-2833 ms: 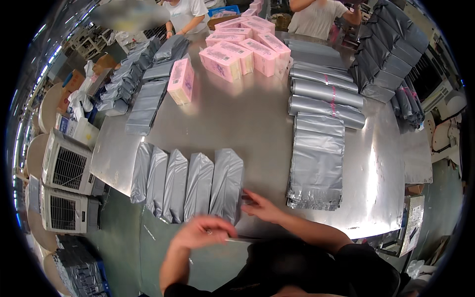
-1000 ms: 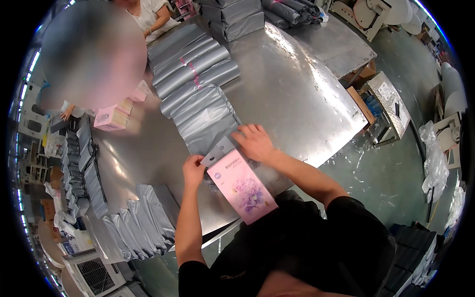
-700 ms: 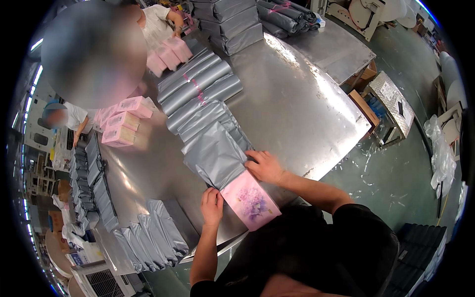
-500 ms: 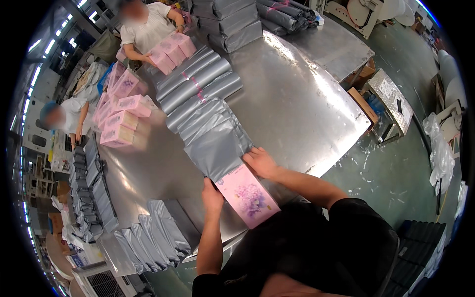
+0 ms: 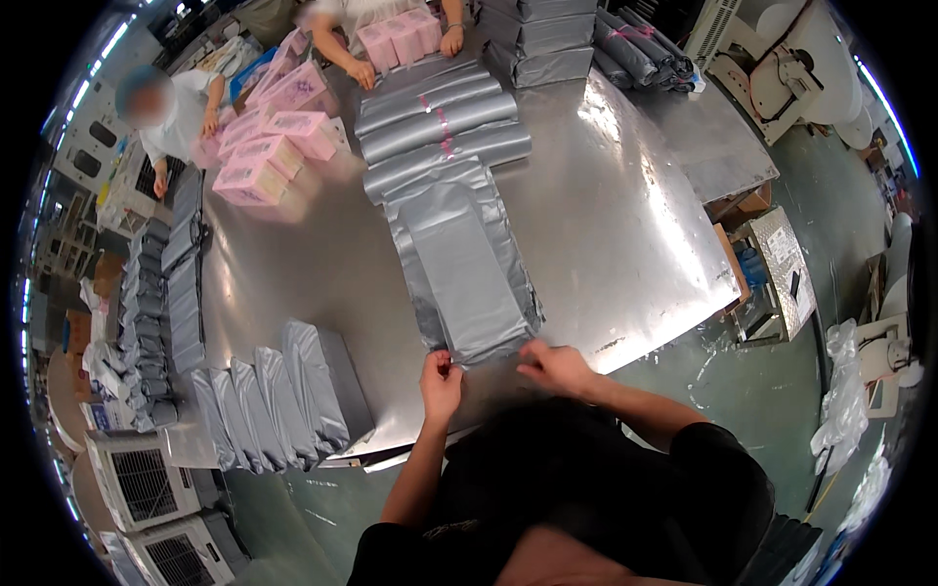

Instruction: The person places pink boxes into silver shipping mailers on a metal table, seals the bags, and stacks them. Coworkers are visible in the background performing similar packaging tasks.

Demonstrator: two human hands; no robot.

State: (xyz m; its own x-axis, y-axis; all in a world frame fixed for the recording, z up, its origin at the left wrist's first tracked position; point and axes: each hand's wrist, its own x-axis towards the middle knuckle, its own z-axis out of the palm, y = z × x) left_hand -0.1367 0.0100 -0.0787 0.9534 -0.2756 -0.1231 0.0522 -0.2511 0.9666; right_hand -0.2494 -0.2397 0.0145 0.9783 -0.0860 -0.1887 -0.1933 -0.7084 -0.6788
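A grey plastic mailing bag (image 5: 467, 278) lies on the metal table in front of me, its mouth toward my body. A flat box shape shows through its film; no pink surface is visible there. My left hand (image 5: 443, 387) is closed in a pinch on the near left corner of the bag's mouth. At the near right corner, my right hand (image 5: 565, 371) has its fingers curled in on the bag's edge. Beyond the bag are rolled stacks of grey bags (image 5: 445, 127) tied with pink string.
Filled grey bags (image 5: 327, 376) stand in a row at the near left. Pink boxes (image 5: 259, 171) are piled at the far left. Across the table a co-worker's hands (image 5: 360, 74) are beside more pink boxes (image 5: 399, 39). Grey packs (image 5: 540, 44) are stacked at the back.
The pink floral box has gone from sight into the grey bag. Both hands have moved from the box's sides to the bag's near edge. The co-worker's boxes are set lower behind the rolls.
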